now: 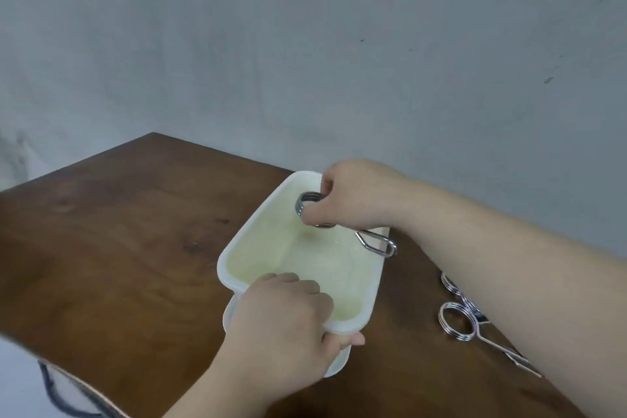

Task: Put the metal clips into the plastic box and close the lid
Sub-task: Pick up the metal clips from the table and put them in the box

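Note:
A white plastic box point(234, 241) stands open on the brown wooden table point(135, 248), its inside pale and bare. My left hand point(288, 319) grips the box's near rim, thumb outside. My right hand point(356, 195) hovers over the far end of the box, closed on a metal clip point(307, 200); the clip's wire handles stick out over the right rim. Two more metal clips lie on the table to the right: one point(458, 321) with a coiled ring and long handles, another point(449, 282) partly hidden under my right forearm. A white piece, possibly the lid point(339, 363), shows under the box's near end.
A grey wall rises behind the table. The table's left edge runs diagonally at the lower left, where a pale object with a dark cord point(51, 390) sits below it.

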